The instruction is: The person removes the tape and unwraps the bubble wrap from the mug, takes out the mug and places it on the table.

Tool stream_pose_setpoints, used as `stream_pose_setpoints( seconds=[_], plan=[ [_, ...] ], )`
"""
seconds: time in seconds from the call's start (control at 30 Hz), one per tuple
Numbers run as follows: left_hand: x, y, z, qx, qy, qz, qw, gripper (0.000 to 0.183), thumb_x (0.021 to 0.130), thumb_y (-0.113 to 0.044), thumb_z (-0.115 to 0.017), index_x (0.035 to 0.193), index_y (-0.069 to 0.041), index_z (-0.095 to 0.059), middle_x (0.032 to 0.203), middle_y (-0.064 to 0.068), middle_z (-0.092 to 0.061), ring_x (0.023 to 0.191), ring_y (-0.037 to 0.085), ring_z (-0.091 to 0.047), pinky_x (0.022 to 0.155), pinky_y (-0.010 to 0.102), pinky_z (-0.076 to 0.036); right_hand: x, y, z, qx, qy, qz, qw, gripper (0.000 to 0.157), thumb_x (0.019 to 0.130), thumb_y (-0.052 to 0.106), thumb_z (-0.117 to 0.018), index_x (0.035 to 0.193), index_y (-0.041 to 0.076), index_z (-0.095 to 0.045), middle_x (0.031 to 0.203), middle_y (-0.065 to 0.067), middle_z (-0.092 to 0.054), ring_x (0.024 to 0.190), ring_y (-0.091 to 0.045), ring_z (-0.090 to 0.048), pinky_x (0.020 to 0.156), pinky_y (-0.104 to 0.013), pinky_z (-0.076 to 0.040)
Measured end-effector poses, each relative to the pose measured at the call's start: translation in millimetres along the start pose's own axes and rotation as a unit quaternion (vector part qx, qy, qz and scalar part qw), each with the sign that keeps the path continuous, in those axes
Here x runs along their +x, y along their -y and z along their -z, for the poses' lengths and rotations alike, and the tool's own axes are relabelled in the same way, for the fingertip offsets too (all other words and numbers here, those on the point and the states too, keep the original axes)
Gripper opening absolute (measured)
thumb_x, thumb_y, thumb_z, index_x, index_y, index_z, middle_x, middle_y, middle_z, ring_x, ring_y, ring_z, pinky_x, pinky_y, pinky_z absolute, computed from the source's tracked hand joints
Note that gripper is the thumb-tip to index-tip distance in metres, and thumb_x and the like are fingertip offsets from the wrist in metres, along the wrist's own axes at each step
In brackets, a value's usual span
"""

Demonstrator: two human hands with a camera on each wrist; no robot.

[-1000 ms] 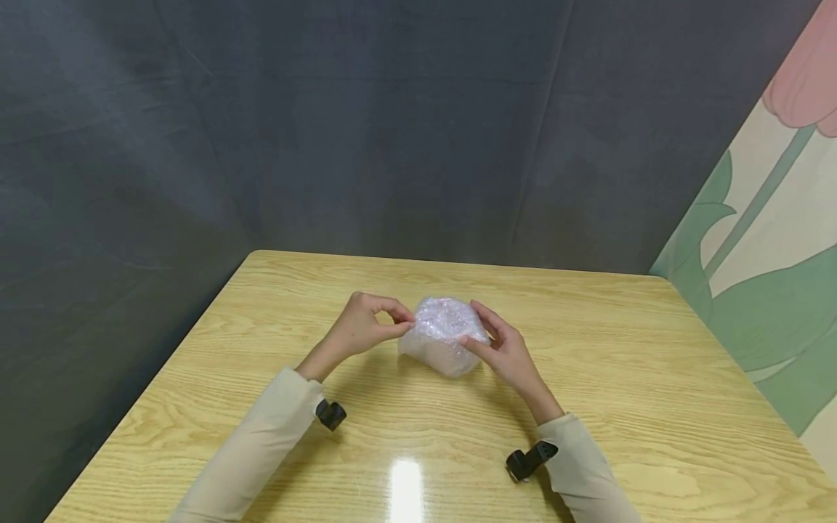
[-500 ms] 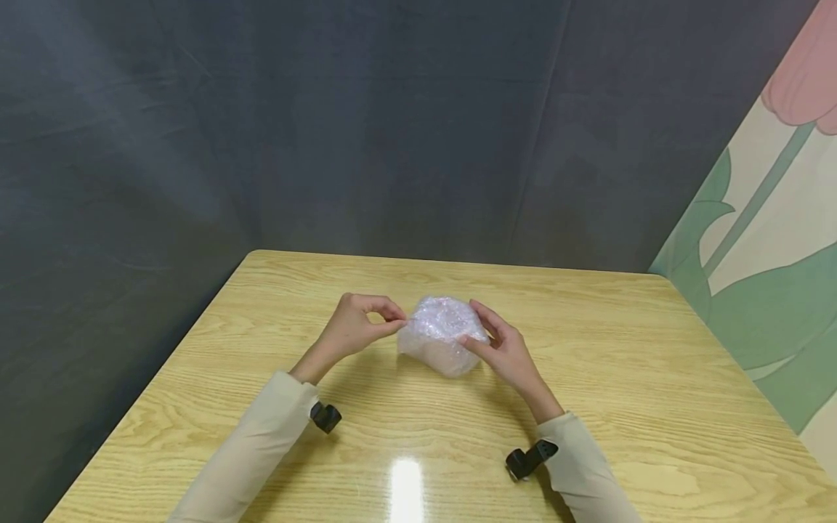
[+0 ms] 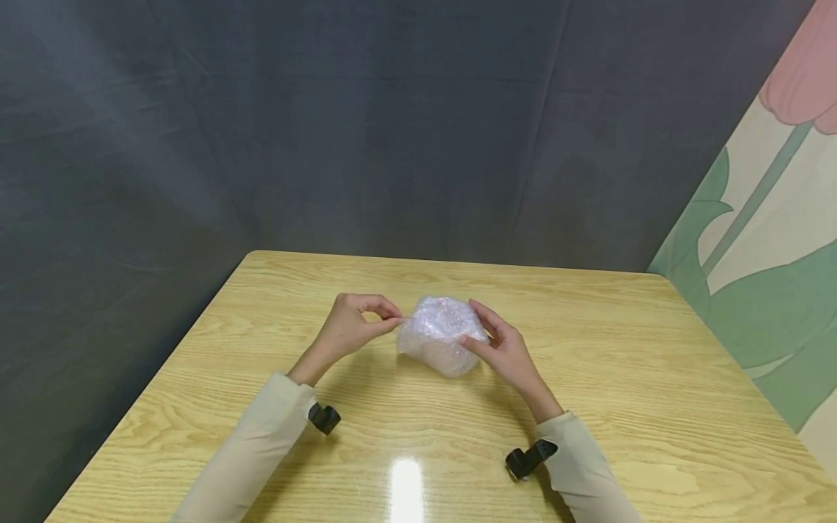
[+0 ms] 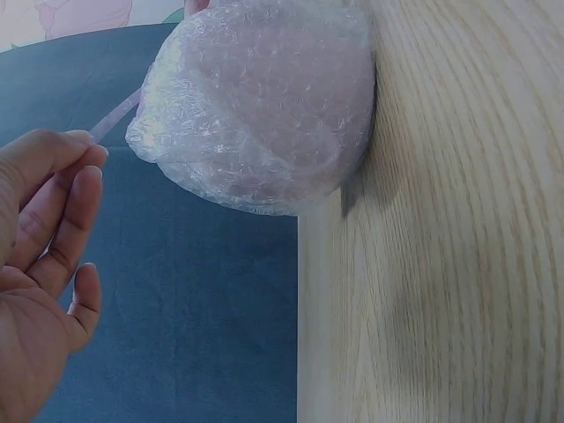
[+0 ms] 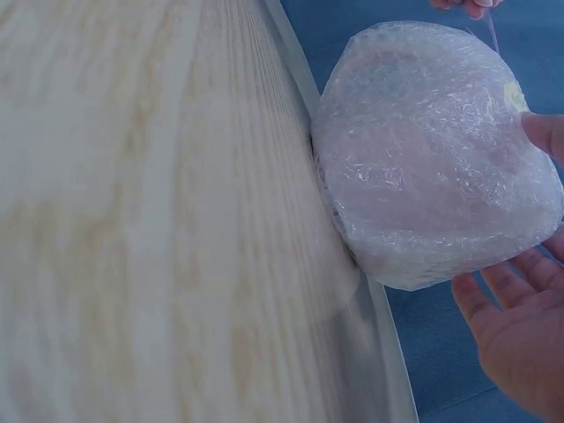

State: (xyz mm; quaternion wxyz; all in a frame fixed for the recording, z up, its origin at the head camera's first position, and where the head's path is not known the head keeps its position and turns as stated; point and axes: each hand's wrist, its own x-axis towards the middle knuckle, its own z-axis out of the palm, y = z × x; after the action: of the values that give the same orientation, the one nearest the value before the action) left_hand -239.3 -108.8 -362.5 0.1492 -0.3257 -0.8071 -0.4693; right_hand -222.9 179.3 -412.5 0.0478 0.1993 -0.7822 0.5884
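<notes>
A rounded bundle in clear bubble wrap [image 3: 437, 341] rests on the wooden table, something pinkish showing faintly through its layers. My left hand [image 3: 349, 327] is at its left side, thumb and fingertips pinching the end of a narrow clear strip of tape [image 4: 117, 115]. In the left wrist view the strip runs taut from the fingertips to the wrap. My right hand [image 3: 506, 350] grips the bundle from the right, thumb on top and fingers along the far side. The right wrist view shows that thumb [image 5: 545, 132] pressing the wrap [image 5: 423, 167].
The light wooden table [image 3: 621, 349] has its far edge against a dark curtain [image 3: 392, 131]. To the right stands a wall painted with a tulip [image 3: 761, 305]. Small black cameras [image 3: 325, 418] sit at both wrists.
My left hand has drawn a little to the left, away from the bundle, with the tape end in its pinch. My right hand and the bundle stay nearly where they were.
</notes>
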Motion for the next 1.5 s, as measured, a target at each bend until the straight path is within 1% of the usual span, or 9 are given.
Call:
stream_pose_setpoints(
  seconds=[0.2, 0.37, 0.53, 0.63, 0.8, 0.97, 1.2, 1.33, 1.5],
  plan=[
    [-0.5, 1.8, 0.0, -0.001, -0.003, 0.000, 1.0000, 0.004, 0.082, -0.007, -0.078, 0.081, -0.011, -0.076, 0.077, -0.010, -0.070, 0.071, 0.006, -0.064, 0.069, 0.034, -0.053, -0.1, 1.8, 0.4, -0.008, -0.014, 0.007, 1.000, 0.064, 0.090, 0.012, -0.070, 0.146, 0.003, -0.041, 0.146, -0.013, -0.038, 0.134, -0.031, -0.037, 0.103, -0.040, -0.036],
    [-3.5, 1.6, 1.1, -0.007, -0.009, 0.013, 0.9998, 0.006, 0.082, -0.008, -0.078, 0.081, -0.013, -0.076, 0.076, -0.009, -0.070, 0.071, 0.008, -0.064, 0.063, 0.031, -0.053, 0.5, 3.7, -1.2, -0.022, -0.019, 0.011, 1.000, 0.062, 0.090, 0.008, -0.070, 0.145, 0.001, -0.041, 0.141, -0.015, -0.040, 0.130, -0.033, -0.041, 0.101, -0.043, -0.038],
    [-6.5, 0.9, 2.3, -0.017, -0.014, 0.029, 0.9993, 0.004, 0.082, -0.008, -0.078, 0.082, -0.012, -0.076, 0.077, -0.009, -0.070, 0.072, 0.009, -0.065, 0.058, 0.031, -0.052, -2.2, 26.0, -4.4, -0.033, -0.007, 0.019, 0.999, 0.062, 0.090, 0.002, -0.068, 0.143, -0.007, -0.038, 0.140, -0.023, -0.041, 0.129, -0.039, -0.041, 0.101, -0.046, -0.037],
    [-6.3, 0.9, 2.3, -0.016, -0.014, 0.032, 0.9993, 0.002, 0.083, -0.010, -0.078, 0.083, -0.009, -0.076, 0.078, -0.008, -0.070, 0.073, 0.010, -0.065, 0.061, 0.030, -0.052, -3.9, 41.2, -5.2, -0.049, -0.005, 0.014, 0.999, 0.062, 0.089, 0.002, -0.069, 0.142, -0.009, -0.038, 0.141, -0.025, -0.041, 0.130, -0.039, -0.041, 0.101, -0.047, -0.038],
    [-5.3, 0.3, 2.2, -0.015, -0.019, 0.032, 0.9992, 0.003, 0.084, -0.011, -0.077, 0.085, -0.008, -0.076, 0.079, -0.006, -0.071, 0.075, 0.011, -0.065, 0.071, 0.034, -0.052, -3.9, 47.1, -3.8, -0.067, -0.009, 0.012, 0.998, 0.063, 0.089, 0.004, -0.070, 0.142, -0.008, -0.039, 0.144, -0.024, -0.041, 0.132, -0.037, -0.041, 0.102, -0.047, -0.038],
    [-5.1, 0.7, 1.0, -0.012, -0.031, 0.037, 0.9988, 0.004, 0.083, -0.010, -0.078, 0.087, -0.009, -0.076, 0.080, -0.007, -0.071, 0.076, 0.011, -0.066, 0.075, 0.039, -0.053, -4.3, 46.5, -1.8, -0.075, -0.012, 0.028, 0.997, 0.062, 0.088, 0.005, -0.071, 0.141, -0.008, -0.042, 0.143, -0.023, -0.044, 0.131, -0.036, -0.042, 0.101, -0.047, -0.039],
    [-4.7, 1.3, 0.3, -0.016, -0.031, 0.042, 0.9985, 0.004, 0.083, -0.010, -0.077, 0.087, -0.010, -0.076, 0.079, -0.007, -0.071, 0.076, 0.011, -0.066, 0.077, 0.045, -0.052, -3.9, 49.3, -0.3, -0.098, -0.015, 0.063, 0.993, 0.056, 0.086, 0.000, -0.071, 0.136, -0.011, -0.047, 0.140, -0.025, -0.046, 0.130, -0.039, -0.042, 0.098, -0.052, -0.040],
    [-4.3, 2.8, -0.4, -0.017, -0.029, 0.046, 0.9984, 0.004, 0.085, -0.012, -0.077, 0.088, -0.011, -0.076, 0.080, -0.008, -0.070, 0.077, 0.011, -0.065, 0.078, 0.045, -0.051, -3.7, 53.7, 0.2, -0.116, -0.016, 0.088, 0.989, 0.054, 0.085, -0.002, -0.072, 0.133, -0.012, -0.049, 0.138, -0.026, -0.048, 0.127, -0.041, -0.044, 0.096, -0.054, -0.042],
    [-4.2, 5.0, -4.3, -0.032, -0.031, 0.047, 0.9979, 0.006, 0.086, -0.012, -0.076, 0.091, -0.010, -0.076, 0.085, -0.006, -0.071, 0.080, 0.012, -0.064, 0.077, 0.045, -0.050, -4.2, 57.2, -0.2, -0.132, -0.018, 0.102, 0.986, 0.053, 0.085, -0.001, -0.072, 0.132, -0.011, -0.051, 0.136, -0.026, -0.050, 0.124, -0.041, -0.048, 0.094, -0.055, -0.042]
  ],
)
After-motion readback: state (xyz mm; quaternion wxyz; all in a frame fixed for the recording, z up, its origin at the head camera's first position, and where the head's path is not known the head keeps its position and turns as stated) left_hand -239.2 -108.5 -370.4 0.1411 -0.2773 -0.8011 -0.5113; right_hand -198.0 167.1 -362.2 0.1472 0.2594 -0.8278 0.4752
